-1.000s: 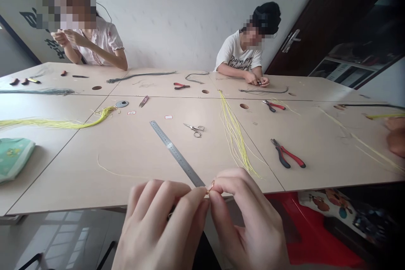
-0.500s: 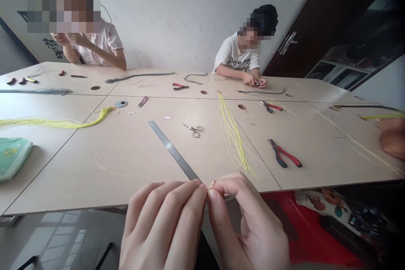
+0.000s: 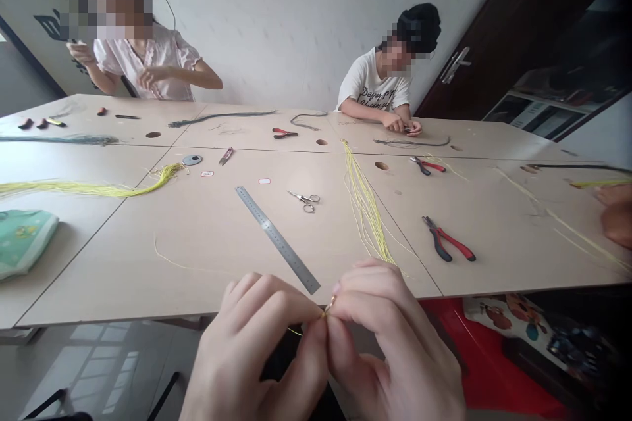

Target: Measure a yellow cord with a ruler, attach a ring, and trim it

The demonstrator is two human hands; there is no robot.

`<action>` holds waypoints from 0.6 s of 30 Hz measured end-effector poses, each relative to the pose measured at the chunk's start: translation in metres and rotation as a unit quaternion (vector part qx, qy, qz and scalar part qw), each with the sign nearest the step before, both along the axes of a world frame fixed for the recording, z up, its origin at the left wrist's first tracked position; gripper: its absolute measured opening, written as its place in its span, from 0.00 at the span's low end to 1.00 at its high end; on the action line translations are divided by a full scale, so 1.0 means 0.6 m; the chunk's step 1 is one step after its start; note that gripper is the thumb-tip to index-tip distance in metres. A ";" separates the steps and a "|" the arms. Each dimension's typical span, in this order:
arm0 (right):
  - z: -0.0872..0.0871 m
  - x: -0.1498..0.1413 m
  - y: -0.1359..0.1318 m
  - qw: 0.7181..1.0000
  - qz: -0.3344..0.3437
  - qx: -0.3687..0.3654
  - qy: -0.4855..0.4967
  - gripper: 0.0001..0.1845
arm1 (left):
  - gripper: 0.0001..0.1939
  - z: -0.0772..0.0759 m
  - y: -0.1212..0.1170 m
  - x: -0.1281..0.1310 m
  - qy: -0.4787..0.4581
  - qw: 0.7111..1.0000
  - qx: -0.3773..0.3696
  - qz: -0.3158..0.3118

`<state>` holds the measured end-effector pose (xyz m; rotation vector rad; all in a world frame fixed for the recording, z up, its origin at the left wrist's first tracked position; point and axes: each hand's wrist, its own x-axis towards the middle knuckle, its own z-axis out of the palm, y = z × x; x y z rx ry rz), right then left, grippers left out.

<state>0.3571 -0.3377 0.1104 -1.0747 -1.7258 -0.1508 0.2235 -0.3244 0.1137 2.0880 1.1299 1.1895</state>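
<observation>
**Gold-coloured ring [image 3: 330, 303] pinched between left hand [image 3: 249, 335] and right hand [image 3: 390, 329]**
Both hands are closed narrowly on the ring, which is held at the fingertips just off the desk [image 3: 148, 263] edge. A fine yellow thread [image 3: 295, 331] is seen beside the left hand. A steel ruler [image 3: 277, 240] is laid just beyond, with loose yellow strands [image 3: 368, 210] to its right.

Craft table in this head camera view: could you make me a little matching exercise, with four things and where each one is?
Things:
1. Small gold loop
2. Steel ruler
3. Scissors
4. Red-handled pliers

Places:
A. Right of the yellow threads
B. Pinched between left hand and right hand
C. Slanting, near end close to the hands
D. Between the ruler and the threads

Pairs: 1-B, 2-C, 3-D, 4-A
</observation>
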 end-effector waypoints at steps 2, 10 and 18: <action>-0.005 0.008 0.005 1.000 0.004 0.007 0.016 0.09 | 0.11 -0.004 0.009 -0.001 -0.041 0.991 -0.119 -0.043; -0.014 0.015 0.004 0.999 0.003 0.000 0.033 0.10 | 0.13 -0.009 0.022 -0.009 -0.100 0.964 -0.235 -0.076; -0.015 0.018 0.004 0.999 0.035 -0.021 0.026 0.09 | 0.10 -0.002 0.023 -0.010 -0.028 0.985 -0.148 -0.086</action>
